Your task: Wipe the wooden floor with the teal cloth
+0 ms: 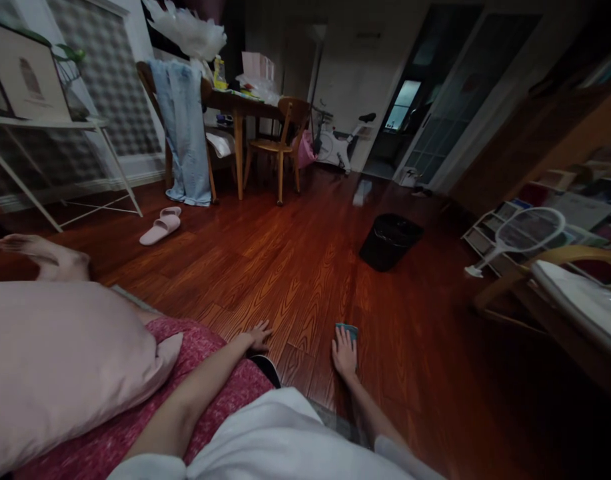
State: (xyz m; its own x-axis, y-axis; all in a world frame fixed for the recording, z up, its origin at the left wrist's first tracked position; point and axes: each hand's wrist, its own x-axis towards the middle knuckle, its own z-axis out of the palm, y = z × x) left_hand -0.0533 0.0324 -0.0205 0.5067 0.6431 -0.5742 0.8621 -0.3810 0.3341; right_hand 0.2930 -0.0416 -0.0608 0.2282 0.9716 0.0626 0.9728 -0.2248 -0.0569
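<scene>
My right hand (344,357) lies over a small teal cloth (346,327) on the wooden floor, its fingers stretched forward across it. Most of the cloth is hidden under the palm; only its far edge and right side show. To the left, my left hand (258,336) rests on the floor with its fingers spread and nothing in them. A pink pillow (70,367) lies across my legs, on dark pink clothing (205,343). Beside my left wrist is a dark curved object with a pale rim (266,368), whose kind I cannot make out.
A black trash bin (390,240) stands ahead to the right. Pink slippers (160,227) lie at the left, near a white side table (92,125). Farther back are a wooden chair (280,143) and an exercise bike (338,143). An electric fly swatter (528,230) leans by shelves.
</scene>
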